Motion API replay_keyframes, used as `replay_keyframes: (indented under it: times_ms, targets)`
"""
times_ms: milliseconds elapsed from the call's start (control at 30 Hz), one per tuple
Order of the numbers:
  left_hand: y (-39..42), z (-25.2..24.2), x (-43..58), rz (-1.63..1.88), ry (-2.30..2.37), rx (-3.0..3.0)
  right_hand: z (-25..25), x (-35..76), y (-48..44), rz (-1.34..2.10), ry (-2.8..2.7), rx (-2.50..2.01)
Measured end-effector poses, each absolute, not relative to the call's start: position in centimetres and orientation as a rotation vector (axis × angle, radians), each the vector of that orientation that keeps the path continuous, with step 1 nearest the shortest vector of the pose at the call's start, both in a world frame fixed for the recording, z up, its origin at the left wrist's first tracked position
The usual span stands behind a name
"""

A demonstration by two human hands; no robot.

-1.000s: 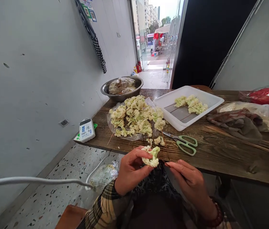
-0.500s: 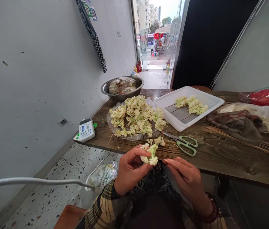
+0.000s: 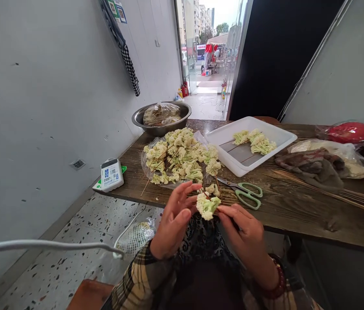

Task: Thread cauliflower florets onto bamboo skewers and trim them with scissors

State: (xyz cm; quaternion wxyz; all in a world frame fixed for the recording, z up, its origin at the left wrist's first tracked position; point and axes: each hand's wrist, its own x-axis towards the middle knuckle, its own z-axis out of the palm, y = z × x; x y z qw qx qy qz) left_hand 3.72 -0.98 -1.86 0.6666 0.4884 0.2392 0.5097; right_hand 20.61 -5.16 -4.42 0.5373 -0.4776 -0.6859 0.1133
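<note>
A pale cauliflower floret (image 3: 206,206) with a green stem is at the fingertips of my right hand (image 3: 246,230), which pinches it at the stem end. Whether a thin skewer is in that pinch too is hidden by the fingers. My left hand (image 3: 173,224) is open just left of the floret, its fingers spread and curved around that side. Beyond both hands, a heap of cauliflower florets (image 3: 185,155) lies on clear plastic, with thin brown skewers (image 3: 146,186) among them. Green-handled scissors (image 3: 248,196) rest on the wooden table (image 3: 301,211) to the right of the heap.
A white tray (image 3: 230,162) holding several florets stands behind the scissors. At the back left is a metal bowl (image 3: 137,119) with a plastic bag inside. A white device (image 3: 110,174) sits at the left corner. Rightward lie a brown cloth (image 3: 314,170) and loose skewers (image 3: 340,196).
My left hand has let go of the floret and its fingers have spread. The floret is now at my right fingertips, turned with its stem to the right. The view has shifted slightly.
</note>
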Motion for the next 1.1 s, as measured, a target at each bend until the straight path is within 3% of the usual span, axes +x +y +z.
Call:
replay_keyframes:
  times_ms: [567, 1100]
  targets:
    - [-0.9, -4.0, 2.1, 0.868, 0.873, 0.827, -7.2, 18.3, -5.5, 0.659, -1.658, -1.102]
    - [-0.2, -3.3, 4.4, 0.897, 0.864, 1.005, -6.2, 20.0, -5.0, 0.556, -1.667, -1.127]
